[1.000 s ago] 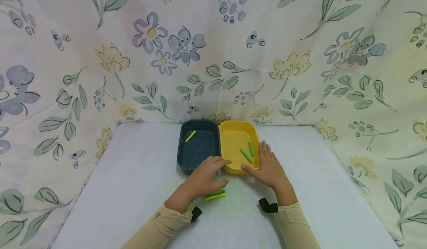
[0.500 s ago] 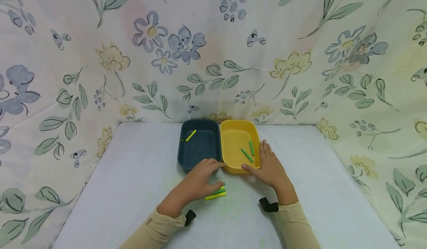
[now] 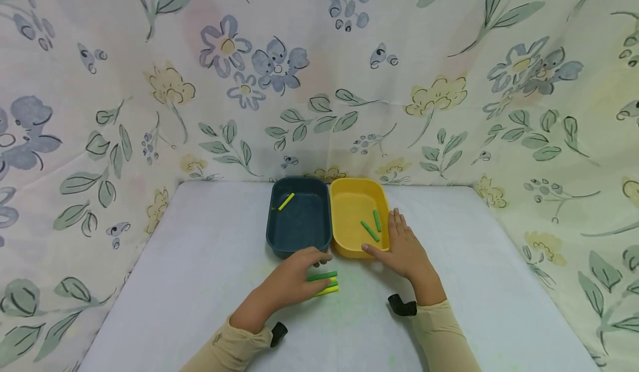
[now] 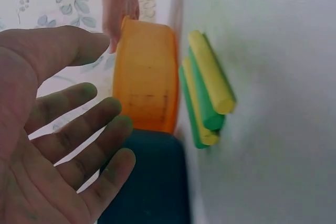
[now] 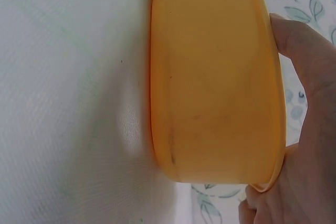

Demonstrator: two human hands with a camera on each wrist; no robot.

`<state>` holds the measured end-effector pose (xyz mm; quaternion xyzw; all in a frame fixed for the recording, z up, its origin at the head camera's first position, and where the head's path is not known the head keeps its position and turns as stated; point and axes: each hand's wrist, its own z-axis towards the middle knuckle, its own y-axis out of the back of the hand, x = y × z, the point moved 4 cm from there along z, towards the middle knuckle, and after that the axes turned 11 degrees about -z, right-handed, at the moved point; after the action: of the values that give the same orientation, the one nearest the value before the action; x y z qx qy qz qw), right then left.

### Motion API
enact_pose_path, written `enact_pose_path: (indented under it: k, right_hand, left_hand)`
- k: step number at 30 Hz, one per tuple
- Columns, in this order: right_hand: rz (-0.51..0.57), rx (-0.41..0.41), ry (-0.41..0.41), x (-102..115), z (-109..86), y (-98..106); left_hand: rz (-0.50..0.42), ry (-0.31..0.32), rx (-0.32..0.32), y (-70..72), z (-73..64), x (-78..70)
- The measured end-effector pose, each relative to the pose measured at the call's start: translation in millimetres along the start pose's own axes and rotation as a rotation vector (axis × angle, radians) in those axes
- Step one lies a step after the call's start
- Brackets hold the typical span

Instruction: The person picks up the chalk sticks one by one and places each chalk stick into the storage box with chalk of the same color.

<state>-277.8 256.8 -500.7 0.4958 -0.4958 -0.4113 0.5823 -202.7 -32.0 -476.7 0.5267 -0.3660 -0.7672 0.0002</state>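
My left hand, fingers spread and holding nothing, hovers over a small group of green and yellow chalk sticks on the table. Several of these chalk sticks lie side by side in the left wrist view, apart from the fingers. My right hand rests at the near right corner of the yellow tray. Its fingers lie straight along the right side and its thumb touches the front rim. Two green chalk sticks lie inside that tray. The dark blue tray holds one yellow chalk stick.
Both trays stand side by side against the back of the white table. A floral cloth rises behind and at both sides. Faint green dust marks the tabletop. A black wrist mount shows at the right cuff and another at the left.
My left hand has drawn back toward me and to the left, from beside the trays' front rims to over the chalk sticks, uncovering more of them. The right hand stays at the yellow tray.
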Motion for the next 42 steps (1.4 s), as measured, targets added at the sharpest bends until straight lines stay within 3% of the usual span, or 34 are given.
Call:
enact_pose_path:
  k: [8,21,34,42]
  right_hand:
    - [0.001,0.001,0.001,-1,-0.9,0]
    - [0.007,0.002,-0.001,0,-1.9,0]
    - [0.010,0.004,-0.002,1,-1.2,1]
    - [0.010,0.009,-0.011,0,-1.0,0]
  left_hand:
    - [0.092,0.047,-0.025,-6.8,-7.3,6.4]
    - [0.235,0.042,-0.086,-11.9,-13.8,18.2]
    - [0.196,0.070,-0.040,-13.6,-16.8,22.0]
    - [0.109,0.125,0.047,-13.3,-15.6,23.5]
